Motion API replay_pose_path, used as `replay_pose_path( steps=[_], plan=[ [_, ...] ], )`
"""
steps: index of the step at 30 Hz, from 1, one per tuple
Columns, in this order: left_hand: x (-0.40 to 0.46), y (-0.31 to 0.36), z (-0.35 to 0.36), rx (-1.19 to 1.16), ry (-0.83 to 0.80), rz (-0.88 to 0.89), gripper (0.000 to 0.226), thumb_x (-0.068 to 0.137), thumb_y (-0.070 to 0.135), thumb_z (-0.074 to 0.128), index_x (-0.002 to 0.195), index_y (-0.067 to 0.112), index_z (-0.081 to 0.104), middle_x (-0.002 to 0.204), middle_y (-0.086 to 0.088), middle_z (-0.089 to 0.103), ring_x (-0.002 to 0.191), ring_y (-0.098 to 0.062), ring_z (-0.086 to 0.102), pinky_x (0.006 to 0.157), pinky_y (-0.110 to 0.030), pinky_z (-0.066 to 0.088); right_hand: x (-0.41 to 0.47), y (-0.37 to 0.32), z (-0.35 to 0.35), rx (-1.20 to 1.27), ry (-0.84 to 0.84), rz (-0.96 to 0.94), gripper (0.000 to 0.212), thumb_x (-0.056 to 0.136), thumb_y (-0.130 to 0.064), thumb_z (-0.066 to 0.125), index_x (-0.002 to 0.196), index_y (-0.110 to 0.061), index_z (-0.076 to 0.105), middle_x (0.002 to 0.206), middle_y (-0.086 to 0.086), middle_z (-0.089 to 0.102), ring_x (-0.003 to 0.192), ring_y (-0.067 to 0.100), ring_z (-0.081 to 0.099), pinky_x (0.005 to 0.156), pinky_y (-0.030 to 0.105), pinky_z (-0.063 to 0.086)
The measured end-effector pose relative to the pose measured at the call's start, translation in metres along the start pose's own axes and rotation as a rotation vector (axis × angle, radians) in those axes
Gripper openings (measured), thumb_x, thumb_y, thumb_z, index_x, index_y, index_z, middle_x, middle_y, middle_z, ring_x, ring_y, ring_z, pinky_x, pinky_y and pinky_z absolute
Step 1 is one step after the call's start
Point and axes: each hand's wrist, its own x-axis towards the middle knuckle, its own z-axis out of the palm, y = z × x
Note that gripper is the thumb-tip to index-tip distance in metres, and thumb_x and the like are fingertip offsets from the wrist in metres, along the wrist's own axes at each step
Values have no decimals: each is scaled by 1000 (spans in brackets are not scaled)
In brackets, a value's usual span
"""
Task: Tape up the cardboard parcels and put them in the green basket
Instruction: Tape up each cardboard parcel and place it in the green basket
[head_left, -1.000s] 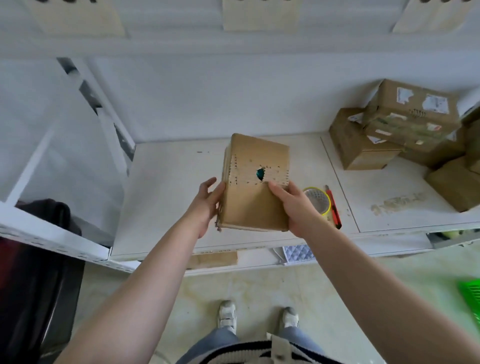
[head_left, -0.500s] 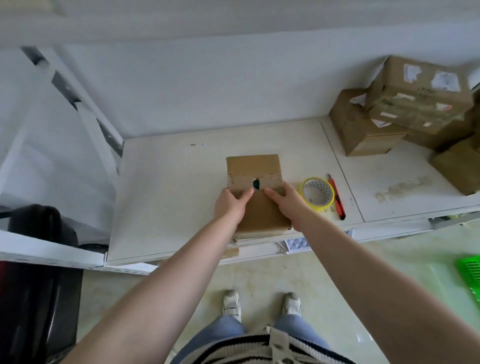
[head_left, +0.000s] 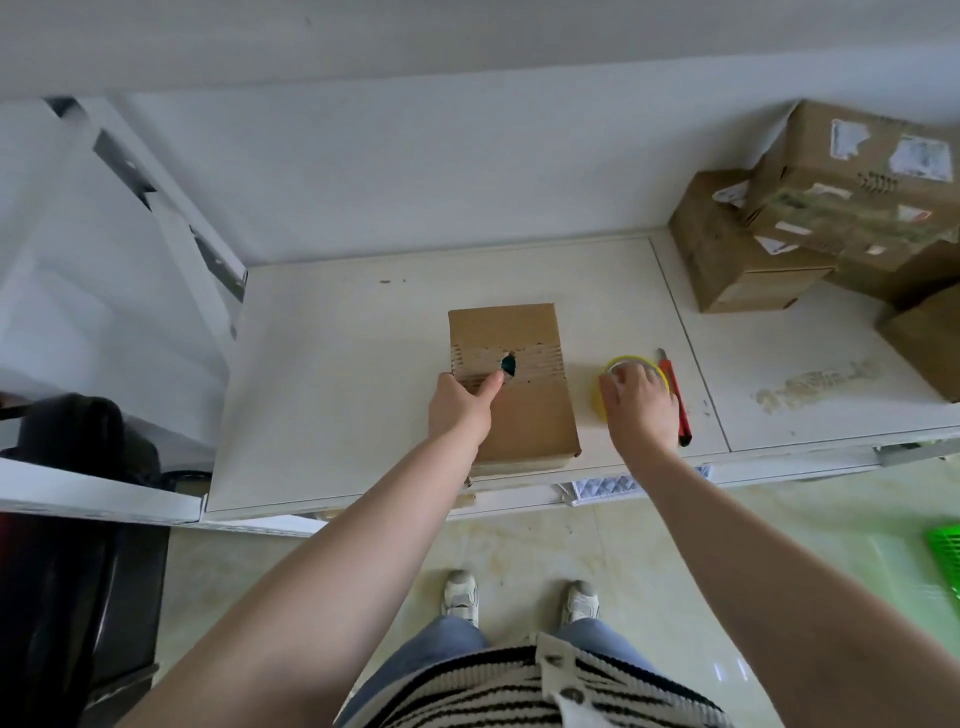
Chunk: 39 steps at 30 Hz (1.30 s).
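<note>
White shelf (head_left: 332, 395): parcel (head_left: 519, 415) under left hand (head_left: 460, 410).

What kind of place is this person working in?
Probably a small packing or storeroom corner: a white shelf serves as a bench, worn cardboard parcels with torn labels are stacked at its right end, and a yellow tape roll and red utility knife lie ready.

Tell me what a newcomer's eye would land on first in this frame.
The brown box lying flat mid-shelf, with a torn hole in its top, the left hand resting on it. Just right of it, the right hand reaches onto the yellow tape roll. More boxes are stacked at the far right.
</note>
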Motion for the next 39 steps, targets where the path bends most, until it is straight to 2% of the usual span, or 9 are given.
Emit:
replay_pose_path(
  steps=[5,9,13,19,22,25,28,32,39],
  plan=[
    [-4,4,-4,31,-39,24,49,91,53,59,114,13,47,114,-5,60,86,-23,56,72,-33,46,5,18,1,-326,-237,-102,16,93,-29,56,101,-17,63,90,6,69,93,31,61,85,35,33],
    [-11,8,-13,126,-46,86,79,94,53,53,151,9,21,152,-13,36,128,-33,49,99,-43,45,11,10,-19,25,-112,3,11,93,-13,54,95,-11,64,89,13,63,83,32,56,63,29,38],
    [-23,18,-31,125,64,445,71,96,47,53,151,11,27,153,-11,30,138,-26,37,110,-34,33,14,-25,-69,428,-124,-116,19,91,-7,57,78,-21,58,65,-4,54,58,13,48,47,14,31],
    [-42,43,-48,-121,-276,607,58,92,35,66,142,14,46,125,7,58,109,-9,58,86,-11,48,-13,-76,-99,590,-475,-402,10,94,3,54,87,0,61,70,15,52,67,6,45,64,24,33],
    [-41,37,-57,-165,-233,672,46,86,25,74,128,10,60,116,2,67,104,-12,64,90,-22,52,-22,-85,-98,524,-499,-459,17,94,3,54,85,-10,60,68,-4,48,64,3,42,62,21,32],
    [-42,27,-62,-173,-168,678,47,82,24,78,125,14,62,114,4,68,103,-8,64,88,-18,50,-26,-86,-93,426,-508,-499,9,94,2,54,94,1,63,79,13,58,75,23,50,71,35,37],
    [-42,24,-65,-287,-153,561,36,86,21,74,120,15,65,104,6,67,98,-10,64,78,-14,53,-31,-87,-90,368,-483,-538,12,93,3,54,100,2,64,88,18,62,85,33,56,77,41,43],
    [-40,24,-73,-437,-186,400,19,89,15,71,108,15,70,98,-3,69,92,-20,66,83,-34,57,-37,-91,-88,348,-457,-552,18,91,4,55,104,-1,66,91,16,65,88,32,57,80,43,44],
    [-42,28,-80,-640,-318,192,12,88,2,68,88,13,70,87,-10,66,80,-23,58,80,-33,49,-41,-96,-86,403,-404,-542,14,89,-4,53,95,-3,65,83,12,63,80,29,56,73,40,44]
  ],
)
